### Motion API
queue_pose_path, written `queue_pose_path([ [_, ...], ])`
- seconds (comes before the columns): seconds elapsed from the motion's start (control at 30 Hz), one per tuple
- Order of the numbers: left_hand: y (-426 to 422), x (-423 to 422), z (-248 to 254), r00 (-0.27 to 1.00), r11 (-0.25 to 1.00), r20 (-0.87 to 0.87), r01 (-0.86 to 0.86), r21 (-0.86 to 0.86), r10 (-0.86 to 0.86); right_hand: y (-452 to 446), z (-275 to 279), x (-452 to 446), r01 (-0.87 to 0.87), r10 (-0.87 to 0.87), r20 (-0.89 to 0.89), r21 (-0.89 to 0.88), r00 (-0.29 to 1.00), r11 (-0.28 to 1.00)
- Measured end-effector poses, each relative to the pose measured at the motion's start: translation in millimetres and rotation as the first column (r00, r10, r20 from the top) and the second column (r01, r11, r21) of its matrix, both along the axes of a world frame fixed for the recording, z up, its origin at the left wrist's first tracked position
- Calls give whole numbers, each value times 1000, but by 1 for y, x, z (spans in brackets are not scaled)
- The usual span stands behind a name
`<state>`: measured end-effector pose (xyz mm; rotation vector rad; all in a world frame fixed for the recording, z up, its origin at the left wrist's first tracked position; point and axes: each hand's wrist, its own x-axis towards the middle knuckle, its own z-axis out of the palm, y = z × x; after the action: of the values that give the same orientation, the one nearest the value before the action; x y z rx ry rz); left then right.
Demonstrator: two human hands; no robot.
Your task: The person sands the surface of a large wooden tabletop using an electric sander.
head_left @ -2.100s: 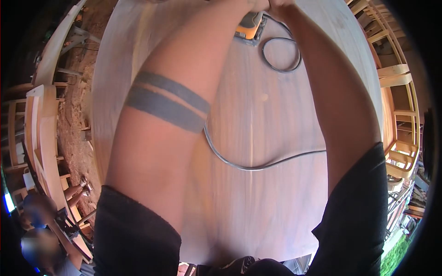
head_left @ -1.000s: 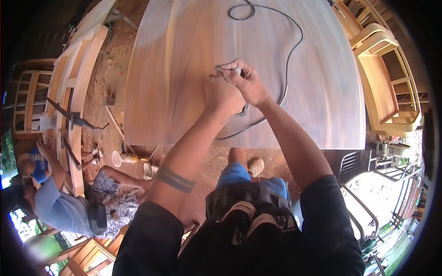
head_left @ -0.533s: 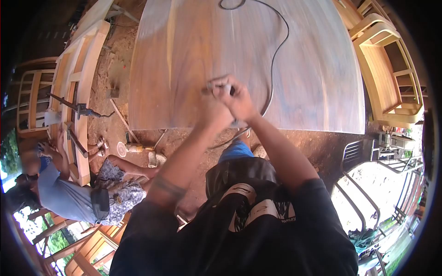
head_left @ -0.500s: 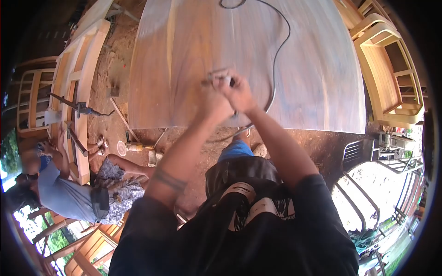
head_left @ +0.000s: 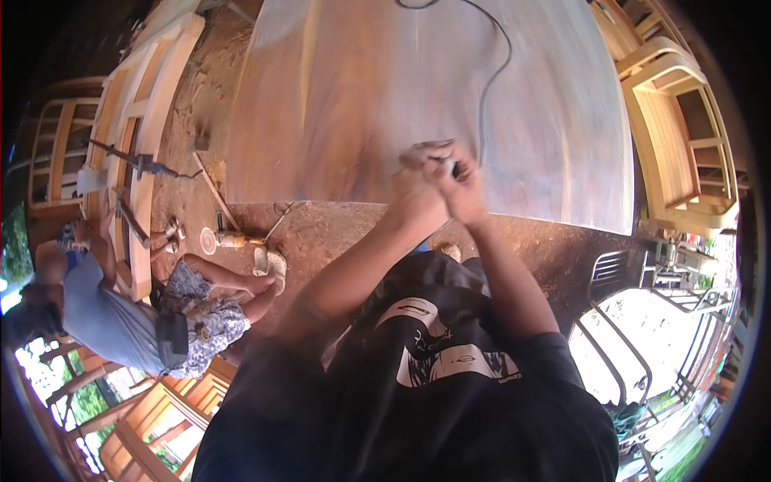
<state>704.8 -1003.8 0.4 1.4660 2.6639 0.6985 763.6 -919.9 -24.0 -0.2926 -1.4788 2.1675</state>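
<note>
My left hand and my right hand are together over the near edge of the large wooden panel. The fingers of both are closed. Something small and greyish shows between them, but blur and the hands hide what it is. A dark cable curves over the panel from the far side to my right hand. A short bit of cable also shows below my wrists, past the panel edge.
At left, a seated person is beside a wooden frame with a dark clamp. More wooden frames stand at upper right and lower left. Metal chair frames are at lower right; a sandal shows on the dirt floor.
Both hands have come back from the panel's far part toward my body, then shifted slightly right, still together. The orange tool seen under them earlier no longer shows. The view has tilted down.
</note>
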Motion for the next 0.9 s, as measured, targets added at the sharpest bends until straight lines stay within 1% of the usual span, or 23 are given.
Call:
queue_pose_path([
  [0.03, 8, 0, 4, 1000, 996, 30, -4, -88, 7, 12, 0, -3, -2, 2, 1, 23, 1000, 1000],
  [0.1, 26, -2, 35, 996, 964, 87, 7, -267, 17, 29, 1, -6, 20, -24, 50, 83, 998, 996],
  [0.13, 29, -2, 38, 995, 944, 72, -35, -328, 62, 31, 1, -9, 32, -40, 75, 112, 996, 993],
  [0.23, 7, -21, 6, 998, 992, 67, 7, -125, 1, 9, -1, -23, -22, 19, 35, 77, 999, 997],
  [0.27, -9, -22, 22, 988, 994, 155, -11, -110, 28, -3, -1, -28, -41, 37, 44, 90, 998, 995],
  [0.33, -40, -37, 9, 997, 984, 43, -54, -172, 62, -36, -10, -43, -63, 62, 13, 38, 998, 997],
  [0.37, -52, -41, 4, 997, 976, -14, -80, -204, 79, -53, -15, -52, -42, 42, -10, 48, 999, 998],
  [0.43, -65, -47, 12, 993, 972, -18, -117, -204, 115, -75, -17, -70, 7, -3, -66, 65, 998, 998],
  [0.53, -72, -60, 25, 988, 969, -22, -155, -192, 154, -73, -10, -86, -75, 74, 10, 157, 997, 985],
  [0.57, -70, -67, 25, 986, 969, -16, -166, -185, 165, -68, -10, -93, -78, 78, 6, 129, 997, 989],
  [0.63, -57, -89, 17, 994, 976, -4, -111, -189, 112, -54, -13, -109, -85, 85, 12, 75, 996, 994],
  [0.73, -25, -123, 13, 998, 983, 17, -63, -175, 67, -20, -8, -138, -39, 35, 38, 127, 999, 991],
  [0.77, -10, -134, 17, 998, 984, 20, -55, -167, 60, -8, -10, -150, -26, 21, 37, 118, 999, 993],
  [0.87, 27, -171, 31, 983, 991, 165, -55, -120, 75, 25, -14, -189, 5, -7, 32, 82, 999, 997],
  [0.9, 39, -189, 26, 992, 996, 121, -35, -81, 45, 37, -14, -205, 10, -12, 27, 73, 1000, 997],
])
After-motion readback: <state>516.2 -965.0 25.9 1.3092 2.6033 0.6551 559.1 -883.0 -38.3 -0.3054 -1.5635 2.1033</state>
